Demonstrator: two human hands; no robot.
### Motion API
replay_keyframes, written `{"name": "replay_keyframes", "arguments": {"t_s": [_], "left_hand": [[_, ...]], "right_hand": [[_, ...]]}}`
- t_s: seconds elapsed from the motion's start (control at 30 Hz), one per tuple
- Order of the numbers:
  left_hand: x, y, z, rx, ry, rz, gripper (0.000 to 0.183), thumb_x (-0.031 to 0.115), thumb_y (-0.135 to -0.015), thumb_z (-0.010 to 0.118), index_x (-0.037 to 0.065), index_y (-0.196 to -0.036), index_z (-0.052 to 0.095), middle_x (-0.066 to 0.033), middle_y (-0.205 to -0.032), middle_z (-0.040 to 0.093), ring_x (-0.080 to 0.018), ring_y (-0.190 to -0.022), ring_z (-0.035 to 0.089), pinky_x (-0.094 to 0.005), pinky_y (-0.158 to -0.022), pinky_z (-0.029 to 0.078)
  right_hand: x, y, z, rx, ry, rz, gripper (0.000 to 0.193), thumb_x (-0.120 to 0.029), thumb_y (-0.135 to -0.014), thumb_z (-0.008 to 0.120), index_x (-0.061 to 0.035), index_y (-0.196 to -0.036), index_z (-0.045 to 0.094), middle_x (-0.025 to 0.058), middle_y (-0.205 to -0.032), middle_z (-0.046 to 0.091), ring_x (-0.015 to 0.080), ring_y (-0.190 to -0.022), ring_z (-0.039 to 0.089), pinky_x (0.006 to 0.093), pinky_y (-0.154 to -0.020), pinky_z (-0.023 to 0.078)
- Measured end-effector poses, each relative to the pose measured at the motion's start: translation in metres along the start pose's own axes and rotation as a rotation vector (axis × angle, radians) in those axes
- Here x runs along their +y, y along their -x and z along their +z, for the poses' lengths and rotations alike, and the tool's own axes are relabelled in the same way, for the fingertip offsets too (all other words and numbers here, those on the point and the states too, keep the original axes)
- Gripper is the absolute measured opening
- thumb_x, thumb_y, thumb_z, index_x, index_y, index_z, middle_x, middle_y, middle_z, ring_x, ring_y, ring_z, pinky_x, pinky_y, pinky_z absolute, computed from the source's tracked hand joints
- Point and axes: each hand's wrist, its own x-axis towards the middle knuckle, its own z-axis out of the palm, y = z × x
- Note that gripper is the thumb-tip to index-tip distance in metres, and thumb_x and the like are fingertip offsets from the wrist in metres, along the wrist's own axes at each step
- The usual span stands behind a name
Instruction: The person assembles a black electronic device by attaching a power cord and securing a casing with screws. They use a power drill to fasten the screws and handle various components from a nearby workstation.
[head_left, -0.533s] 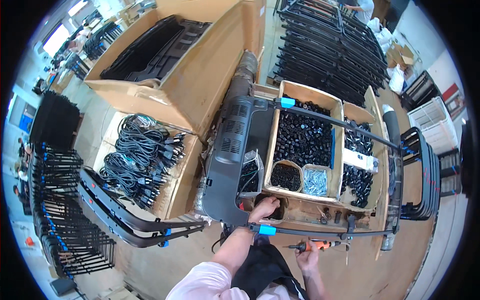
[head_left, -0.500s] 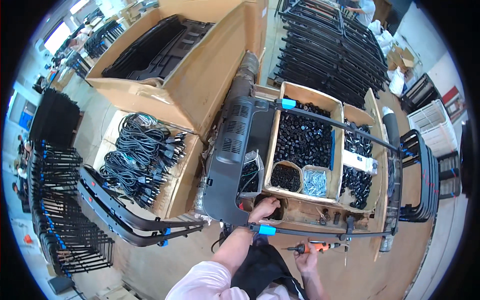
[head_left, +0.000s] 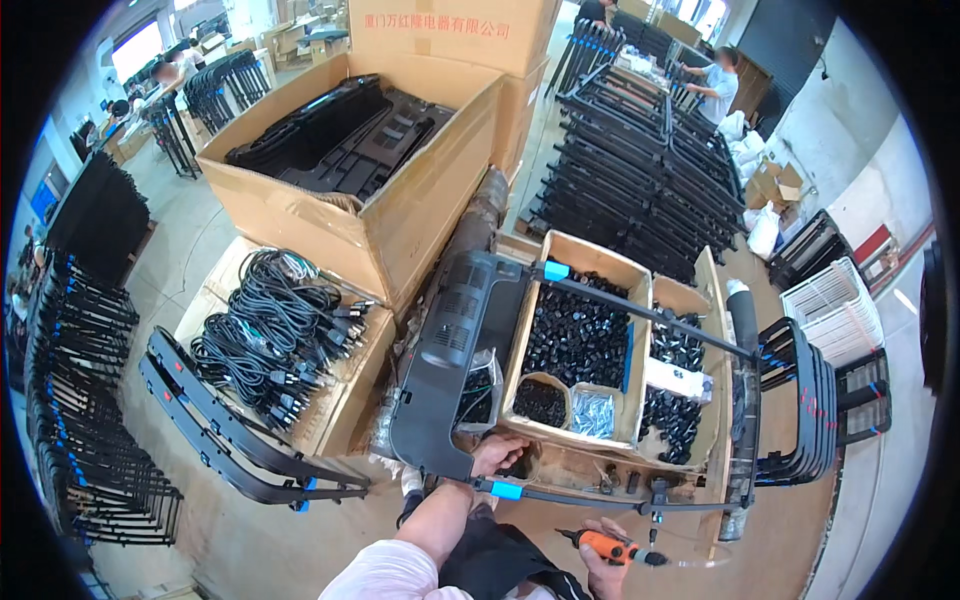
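Note:
My left hand (head_left: 494, 455) reaches over the near bar of a black tubular frame (head_left: 590, 500) and dips into a small round-edged container (head_left: 532, 466). Its fingertips are hidden inside, so their grip does not show. My right hand (head_left: 603, 572) is closed around an orange electric screwdriver (head_left: 606, 546) in front of the frame, its tip pointing left. A black vented plastic panel (head_left: 430, 411) is joined to the frame's left side. Blue tape (head_left: 506, 490) wraps the near bar, and another blue piece (head_left: 552, 271) sits at the far bar.
Under the frame, a wooden parts box (head_left: 641, 411) holds black caps (head_left: 577, 335) and silver screws (head_left: 593, 415). Coiled power cords (head_left: 270, 335) lie on a carton at left, behind curved black frames (head_left: 215, 430). A large carton (head_left: 285, 225) stands beyond; stacked frames (head_left: 800, 410) stand right.
The view has tilted up and shifted, so the bench sits lower and further left. My left hand stays at the container; the screwdriver in my right hand now slants downward to the right.

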Motion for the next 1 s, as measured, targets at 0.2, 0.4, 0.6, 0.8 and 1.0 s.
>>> {"name": "replay_keyframes", "arguments": {"t_s": [0.2,0.4,0.6,0.8,1.0], "left_hand": [[-0.019,-0.029,-0.023,0.048,0.453,-0.077,0.021,0.015,-0.107,0.065,0.002,-0.122,0.069,-0.0021,-0.091,0.06,-0.0092,-0.071,0.053,-0.0213,-0.049,0.036],[-0.017,-0.021,0.015,0.18,0.848,-0.074,0.015,0.014,-0.112,0.055,0.003,-0.112,0.066,-0.0056,-0.089,0.063,-0.0126,-0.068,0.058,-0.0228,-0.047,0.043],[-0.03,-0.021,0.006,0.077,0.924,-0.029,0.016,0.017,-0.111,0.057,0.004,-0.116,0.065,-0.0083,-0.095,0.068,-0.0159,-0.073,0.063,-0.0231,-0.053,0.048],[-0.041,-0.014,0.003,0.0,0.529,0.097,0.018,0.019,-0.111,0.06,0.007,-0.123,0.066,-0.0065,-0.101,0.073,-0.0169,-0.084,0.073,-0.0289,-0.068,0.063],[-0.036,0.03,0.02,-0.037,0.361,0.179,0.023,0.019,-0.109,0.066,0.008,-0.129,0.066,-0.0054,-0.109,0.072,-0.0173,-0.095,0.073,-0.0303,-0.079,0.063]], "right_hand": [[-0.086,-0.031,0.031,-0.122,0.206,-0.158,0.059,0.004,-0.086,0.081,-0.0016,-0.138,0.055,0.0187,-0.135,0.07,0.0292,-0.129,0.066,0.045,-0.113,0.052],[-0.109,-0.055,0.034,-0.106,0.204,-0.178,0.055,0.004,-0.087,0.08,-0.0028,-0.135,0.055,0.0186,-0.135,0.07,0.0297,-0.131,0.066,0.0464,-0.114,0.051],[-0.121,-0.08,0.035,-0.206,0.206,-0.296,0.056,0.005,-0.088,0.078,-0.0037,-0.138,0.054,0.0199,-0.134,0.069,0.0316,-0.133,0.064,0.0485,-0.116,0.05],[-0.132,-0.1,0.046,-0.269,0.186,-0.34,0.055,0.002,-0.088,0.08,-0.0035,-0.138,0.056,0.0196,-0.133,0.07,0.0305,-0.133,0.064,0.0466,-0.115,0.05],[-0.137,-0.122,0.049,-0.392,0.204,-0.329,0.056,-0.001,-0.087,0.082,-0.0027,-0.138,0.057,0.018,-0.13,0.071,0.0274,-0.127,0.067,0.0433,-0.111,0.053]]}}
